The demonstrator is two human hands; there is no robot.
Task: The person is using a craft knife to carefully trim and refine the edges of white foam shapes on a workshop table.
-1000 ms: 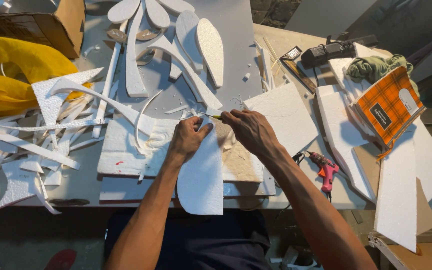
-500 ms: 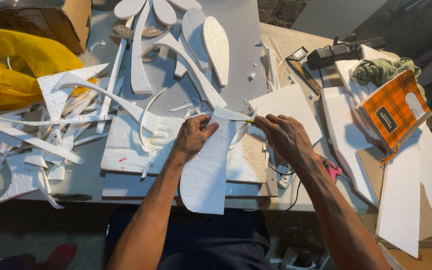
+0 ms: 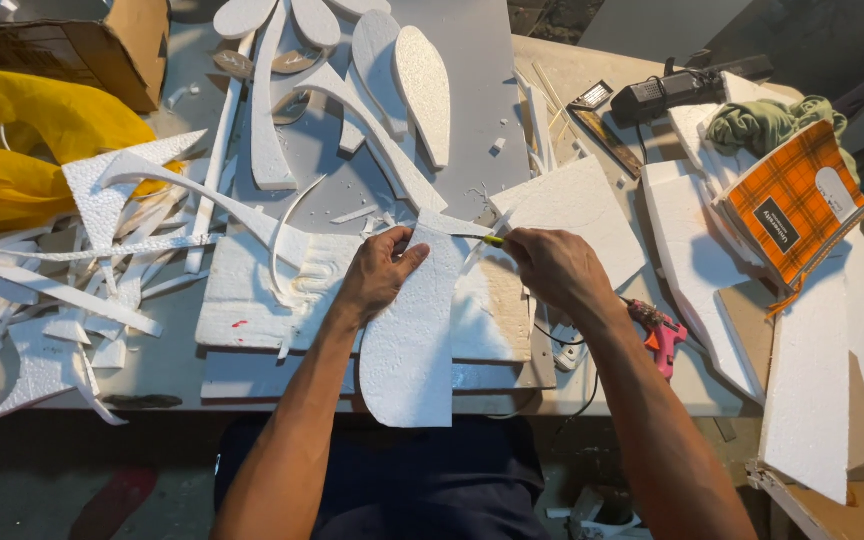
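Head view: we are looking down at a desk (image 3: 572, 60) littered with white foam offcuts.
Left hand (image 3: 377, 275): we are pressing it flat, fingers spread, on a long foam piece (image 3: 412, 350) overhanging the near desk edge.
Right hand (image 3: 552, 265): our fingers are pinching a small yellow-handled knife (image 3: 493, 240) at the piece's top edge.
Nearby: a pink glue gun (image 3: 660, 335) is lying just right of our wrist.

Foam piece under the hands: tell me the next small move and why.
Probably draw the knife a little further along the foam piece's right edge. The right hand holds the knife's tip at the piece's upper end, the left hand presses the piece flat on the foam slab, and the long right edge below appears to be attached to the waste.
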